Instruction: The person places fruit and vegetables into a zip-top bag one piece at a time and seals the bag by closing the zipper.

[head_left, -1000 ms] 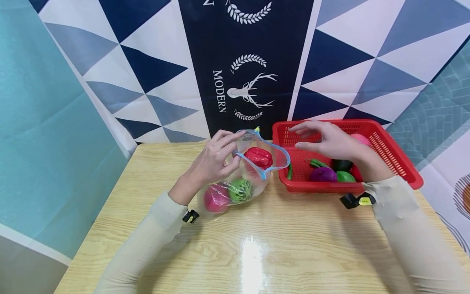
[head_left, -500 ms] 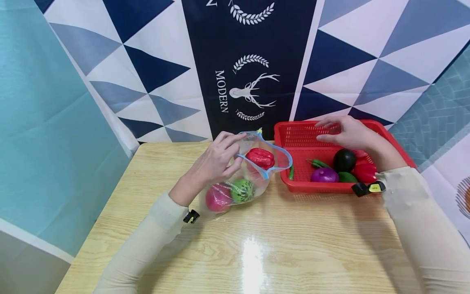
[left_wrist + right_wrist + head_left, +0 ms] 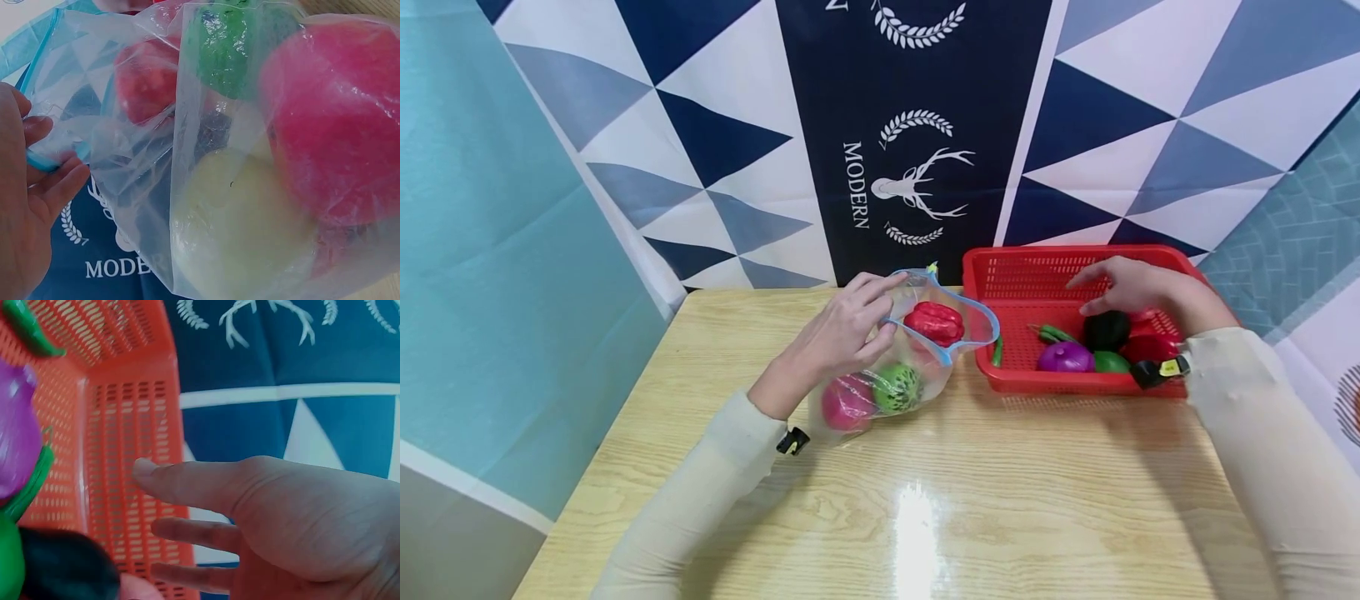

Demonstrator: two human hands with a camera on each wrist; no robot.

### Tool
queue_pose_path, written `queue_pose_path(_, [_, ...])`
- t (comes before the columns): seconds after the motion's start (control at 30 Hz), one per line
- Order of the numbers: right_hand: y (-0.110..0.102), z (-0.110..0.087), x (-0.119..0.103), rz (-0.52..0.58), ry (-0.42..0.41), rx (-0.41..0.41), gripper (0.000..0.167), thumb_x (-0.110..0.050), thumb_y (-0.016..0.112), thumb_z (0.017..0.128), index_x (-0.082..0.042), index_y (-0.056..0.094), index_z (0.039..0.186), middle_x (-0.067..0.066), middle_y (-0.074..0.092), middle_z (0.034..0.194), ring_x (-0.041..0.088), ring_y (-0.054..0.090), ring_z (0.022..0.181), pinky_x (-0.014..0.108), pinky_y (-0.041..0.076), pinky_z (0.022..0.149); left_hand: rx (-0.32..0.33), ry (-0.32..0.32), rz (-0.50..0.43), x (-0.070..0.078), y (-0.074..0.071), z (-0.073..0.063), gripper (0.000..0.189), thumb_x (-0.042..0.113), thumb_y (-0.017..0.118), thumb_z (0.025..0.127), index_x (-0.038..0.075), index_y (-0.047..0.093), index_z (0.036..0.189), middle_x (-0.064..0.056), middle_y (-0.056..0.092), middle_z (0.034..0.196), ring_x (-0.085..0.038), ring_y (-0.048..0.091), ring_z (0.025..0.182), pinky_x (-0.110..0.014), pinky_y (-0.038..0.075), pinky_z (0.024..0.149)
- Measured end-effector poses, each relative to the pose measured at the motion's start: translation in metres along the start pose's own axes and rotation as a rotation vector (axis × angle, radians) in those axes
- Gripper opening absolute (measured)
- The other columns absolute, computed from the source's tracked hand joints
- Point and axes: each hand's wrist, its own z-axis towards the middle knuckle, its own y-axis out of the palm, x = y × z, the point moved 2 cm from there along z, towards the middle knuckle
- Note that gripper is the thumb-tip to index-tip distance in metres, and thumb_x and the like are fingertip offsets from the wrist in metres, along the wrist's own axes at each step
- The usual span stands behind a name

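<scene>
My left hand point(image 3: 842, 329) pinches the blue-edged mouth of a clear zip bag point(image 3: 936, 379), which stands open. Inside the bag are a red bell pepper point(image 3: 934, 323), a dark-striped green ball-shaped fruit point(image 3: 897, 388) and a pink round fruit point(image 3: 847, 403). The left wrist view also shows a pale yellow-green round fruit point(image 3: 244, 219) in it. My right hand point(image 3: 1123, 283) hovers over the red basket point(image 3: 1030, 279), thumb and fingers apart, holding nothing. Just below it sits a black round item point(image 3: 1107, 330).
Also in the basket are a purple onion-shaped vegetable point(image 3: 1065, 357), green chilies point(image 3: 1055, 333), a green item point(image 3: 1111, 362) and a red item point(image 3: 1150, 350). The wooden table point(image 3: 850, 517) extends in front. A patterned cloth point(image 3: 917, 100) hangs behind.
My right hand has moved right across the basket, then dropped lower toward the black item. The left hand keeps its hold on the bag's edge.
</scene>
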Motion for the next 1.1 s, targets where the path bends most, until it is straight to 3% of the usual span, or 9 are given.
queue_pose_path(0.1, [0.003,0.002,0.009,-0.013,-0.011,-0.055,0.052,-0.005,0.080,0.099,0.008,0.065,0.148,0.040,0.064,0.145,0.055,0.058,0.126,0.056,0.061,0.098,0.003,0.009,-0.006,0.000,0.001,0.001,0.018,0.010,0.060,0.101,0.005,0.059,0.084,-0.026,0.068,0.157,-0.039,0.069,0.132,-0.046,0.065,0.106])
queue_pose_path(0.17, [0.004,0.003,0.014,-0.004,-0.012,-0.095,0.052,-0.002,0.079,0.099,0.009,0.064,0.147,0.039,0.066,0.138,0.048,0.058,0.118,0.042,0.057,0.090,0.000,0.004,-0.006,0.001,0.000,0.001,0.017,0.011,0.061,0.100,0.005,0.059,0.084,-0.026,0.068,0.158,-0.038,0.069,0.132,-0.045,0.065,0.106])
queue_pose_path(0.27, [0.007,0.005,0.019,0.013,-0.006,-0.149,0.051,-0.001,0.077,0.099,0.009,0.064,0.148,0.038,0.065,0.137,0.043,0.056,0.117,0.031,0.052,0.085,-0.016,-0.011,0.000,0.002,-0.002,0.001,0.017,0.012,0.061,0.101,0.005,0.060,0.085,-0.025,0.068,0.158,-0.038,0.069,0.133,-0.045,0.065,0.108])
queue_pose_path(0.47, [0.010,0.008,0.025,0.011,0.026,-0.213,0.050,-0.001,0.076,0.100,0.004,0.066,0.148,0.041,0.058,0.144,0.046,0.058,0.120,0.036,0.057,0.083,-0.044,-0.032,0.004,0.003,-0.003,0.001,0.017,0.013,0.061,0.102,0.005,0.063,0.087,-0.024,0.067,0.160,-0.037,0.069,0.134,-0.044,0.065,0.109])
queue_pose_path(0.73, [0.012,0.011,0.025,0.140,0.045,-0.313,0.058,0.006,0.072,0.099,0.011,0.056,0.154,0.041,0.058,0.146,0.044,0.061,0.125,0.044,0.068,0.099,-0.035,-0.030,0.007,0.001,-0.002,0.001,0.016,0.013,0.062,0.101,0.005,0.063,0.087,-0.024,0.068,0.159,-0.037,0.068,0.132,-0.045,0.065,0.108])
queue_pose_path(0.87, [0.014,0.012,0.026,0.184,0.069,-0.319,0.058,0.007,0.072,0.100,0.014,0.052,0.154,0.044,0.054,0.148,0.045,0.061,0.126,0.049,0.070,0.099,-0.032,-0.032,0.001,0.000,-0.001,0.001,0.016,0.013,0.062,0.101,0.004,0.064,0.088,-0.024,0.068,0.159,-0.037,0.068,0.133,-0.045,0.066,0.107])
queue_pose_path(1.1, [0.016,0.013,0.031,0.190,0.067,-0.299,0.053,0.004,0.075,0.100,0.014,0.052,0.147,0.041,0.059,0.140,0.044,0.059,0.124,0.047,0.070,0.094,-0.032,-0.028,0.000,0.001,-0.001,0.002,0.016,0.014,0.062,0.101,0.005,0.063,0.088,-0.025,0.067,0.159,-0.037,0.068,0.134,-0.046,0.066,0.108])
